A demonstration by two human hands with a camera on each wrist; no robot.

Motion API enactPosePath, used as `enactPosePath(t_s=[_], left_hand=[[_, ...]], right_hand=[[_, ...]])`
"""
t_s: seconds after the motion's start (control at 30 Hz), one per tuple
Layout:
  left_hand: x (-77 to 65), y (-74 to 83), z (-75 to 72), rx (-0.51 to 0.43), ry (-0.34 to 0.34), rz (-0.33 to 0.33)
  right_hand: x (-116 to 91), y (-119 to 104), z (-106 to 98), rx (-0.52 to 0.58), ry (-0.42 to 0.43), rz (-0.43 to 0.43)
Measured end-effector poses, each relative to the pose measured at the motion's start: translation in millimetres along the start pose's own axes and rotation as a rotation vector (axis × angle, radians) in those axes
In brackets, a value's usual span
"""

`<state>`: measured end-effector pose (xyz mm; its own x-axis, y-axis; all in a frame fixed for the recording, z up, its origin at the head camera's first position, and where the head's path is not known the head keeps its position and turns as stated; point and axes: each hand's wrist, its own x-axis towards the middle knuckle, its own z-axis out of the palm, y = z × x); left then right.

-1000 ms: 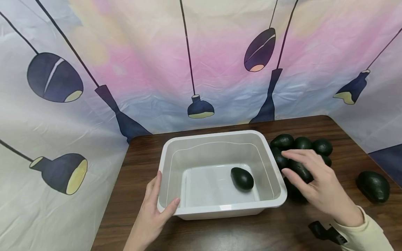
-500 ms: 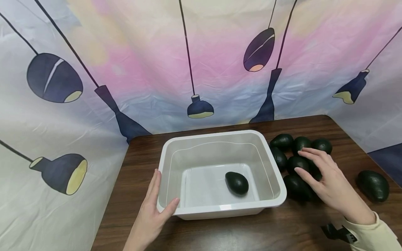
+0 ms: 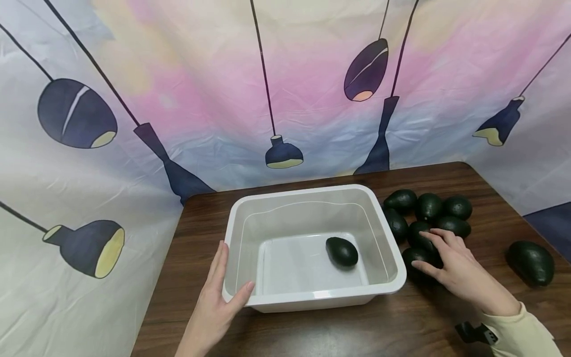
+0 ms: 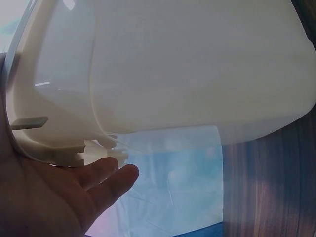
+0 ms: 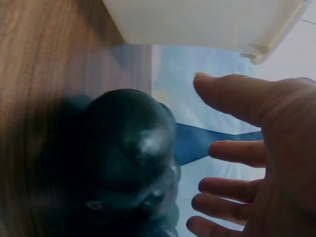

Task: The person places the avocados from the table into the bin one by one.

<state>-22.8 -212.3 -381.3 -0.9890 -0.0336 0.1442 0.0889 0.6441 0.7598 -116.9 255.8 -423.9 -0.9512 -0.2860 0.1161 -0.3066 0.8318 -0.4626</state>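
Note:
My left hand (image 3: pixel 214 297) lies at the front left corner of a white plastic tub (image 3: pixel 312 299), fingers along its left side and thumb across the front rim. From below, the left wrist view shows two extended fingertips (image 4: pixel 118 182) beside the tub's rim. One dark green avocado (image 3: pixel 342 252) lies inside the tub, toward its right. To the right of the tub my right hand (image 3: pixel 466 275) hovers with spread fingers over an avocado (image 3: pixel 414 259) at the front of a cluster. In the right wrist view the thumb and fingers (image 5: pixel 232 96) stand apart from the nearest avocado (image 5: pixel 128 143).
Several more avocados (image 3: pixel 401 200) form the cluster against the tub's right side. A single avocado (image 3: pixel 530 264) lies separately near the right edge of the dark wooden table (image 3: pixel 330 332). Behind the table hangs a cloth printed with lamps (image 3: pixel 285 89).
My right hand has shifted toward the near side of the cluster, after moving right. The avocado in the tub rolled left, then back right. My left hand stays in place.

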Motion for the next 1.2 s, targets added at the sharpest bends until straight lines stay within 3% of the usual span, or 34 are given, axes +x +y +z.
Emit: enactPosePath(t_s=[0.33,0.87,1.2], left_hand=[[-0.4,0.0,-0.3,0.01,0.004,0.002],[-0.1,1.1,-0.5,-0.007,0.002,0.017],[-0.3,0.1,0.0,0.0,0.011,0.01]], right_hand=[[0.5,2.5,8.3,-0.044,-0.049,-0.01],[-1.0,1.4,22.3,-0.075,-0.051,-0.041],[-2.0,2.5,26.6,-0.076,0.005,-0.082]])
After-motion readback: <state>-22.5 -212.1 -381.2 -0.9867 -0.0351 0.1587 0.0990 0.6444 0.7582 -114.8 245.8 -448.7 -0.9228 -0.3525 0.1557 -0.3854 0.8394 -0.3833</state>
